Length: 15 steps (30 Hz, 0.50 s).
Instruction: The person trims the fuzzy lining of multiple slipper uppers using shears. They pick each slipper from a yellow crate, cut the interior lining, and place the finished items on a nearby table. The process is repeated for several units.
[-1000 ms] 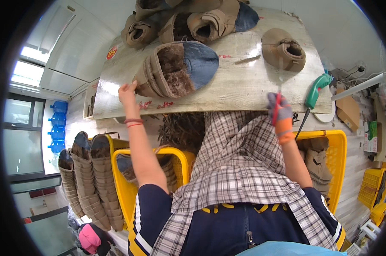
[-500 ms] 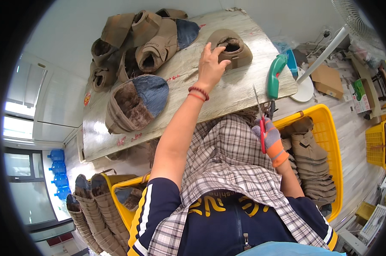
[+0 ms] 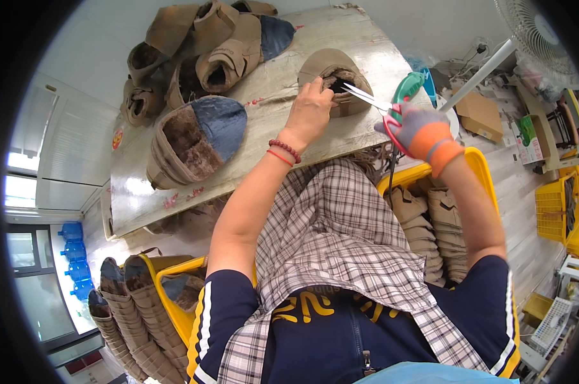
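Scissor tips over the shoe's opening, bare fingers at its left rim

The brown shoe [image 3: 333,64] rests on the counter [image 3: 366,45], directly ahead of the person and between the two hands. Its long axis slants: the rounded toe lies toward the far left, the opening and heel toward the near right. The left grip [image 3: 310,110], bare, is the nearer one; its bent fingers touch the left edge of the opening, though whether they pinch the rim or merely rest on it cannot be told.

The right grip [image 3: 419,131], in a purple-grey and orange glove [image 3: 434,139], lies to the right of the shoe and closes around the red handles of the scissors [image 3: 382,105]. The blades stand slightly parted and point leftward, tips over the opening; whether they touch the lining is too fine to see. The left fingertips sit just beside those tips, so they look like the closest thing in the blades' way.

A green tool [image 3: 410,86] lies just beyond the glove, partly hidden by it. Off to the left on the counter sit a larger shoe with a blue sole [image 3: 203,137] and, farther away, a pile of brown shoes [image 3: 228,61]. A yellow basket [image 3: 486,176] stands below the right forearm, with stacked brown uppers [image 3: 417,224] inside
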Tool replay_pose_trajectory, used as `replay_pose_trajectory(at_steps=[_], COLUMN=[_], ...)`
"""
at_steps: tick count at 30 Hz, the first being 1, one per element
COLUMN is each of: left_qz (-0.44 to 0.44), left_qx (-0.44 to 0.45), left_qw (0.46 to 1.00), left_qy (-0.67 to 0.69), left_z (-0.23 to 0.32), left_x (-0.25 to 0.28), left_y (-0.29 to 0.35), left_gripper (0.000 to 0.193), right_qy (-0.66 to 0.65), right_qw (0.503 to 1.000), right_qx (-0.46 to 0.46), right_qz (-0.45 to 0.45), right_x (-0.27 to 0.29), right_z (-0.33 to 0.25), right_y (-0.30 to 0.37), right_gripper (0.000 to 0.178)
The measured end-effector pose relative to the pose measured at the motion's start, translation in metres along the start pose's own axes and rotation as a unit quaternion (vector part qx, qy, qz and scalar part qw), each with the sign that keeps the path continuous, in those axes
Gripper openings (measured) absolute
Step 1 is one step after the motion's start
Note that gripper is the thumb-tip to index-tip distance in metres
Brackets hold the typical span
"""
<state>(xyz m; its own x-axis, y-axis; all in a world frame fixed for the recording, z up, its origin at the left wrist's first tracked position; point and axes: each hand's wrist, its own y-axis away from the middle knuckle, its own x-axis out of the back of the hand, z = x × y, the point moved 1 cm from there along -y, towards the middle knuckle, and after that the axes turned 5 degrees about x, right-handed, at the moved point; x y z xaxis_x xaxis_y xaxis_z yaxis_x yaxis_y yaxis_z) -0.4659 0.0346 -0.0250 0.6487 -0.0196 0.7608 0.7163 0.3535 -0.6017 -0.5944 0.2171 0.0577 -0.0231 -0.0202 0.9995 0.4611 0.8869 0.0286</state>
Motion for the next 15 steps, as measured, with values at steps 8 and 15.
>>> replay_pose_trajectory(at_steps=[8, 15], left_qz=[-0.019, -0.015], left_qx=[0.025, 0.022], left_qw=[0.999, 1.000], left_qy=[0.008, 0.013], left_z=[0.006, 0.001], left_x=[0.005, 0.002], left_y=[0.007, 0.008], left_gripper=[0.014, 0.014], right_qy=[0.211, 0.242], right_qw=[0.967, 0.956], right_qx=[0.075, 0.080], right_qz=[-0.121, -0.148], right_x=[0.043, 0.055], right_z=[-0.019, -0.041], right_y=[-0.052, -0.065], right_gripper=[0.057, 0.060])
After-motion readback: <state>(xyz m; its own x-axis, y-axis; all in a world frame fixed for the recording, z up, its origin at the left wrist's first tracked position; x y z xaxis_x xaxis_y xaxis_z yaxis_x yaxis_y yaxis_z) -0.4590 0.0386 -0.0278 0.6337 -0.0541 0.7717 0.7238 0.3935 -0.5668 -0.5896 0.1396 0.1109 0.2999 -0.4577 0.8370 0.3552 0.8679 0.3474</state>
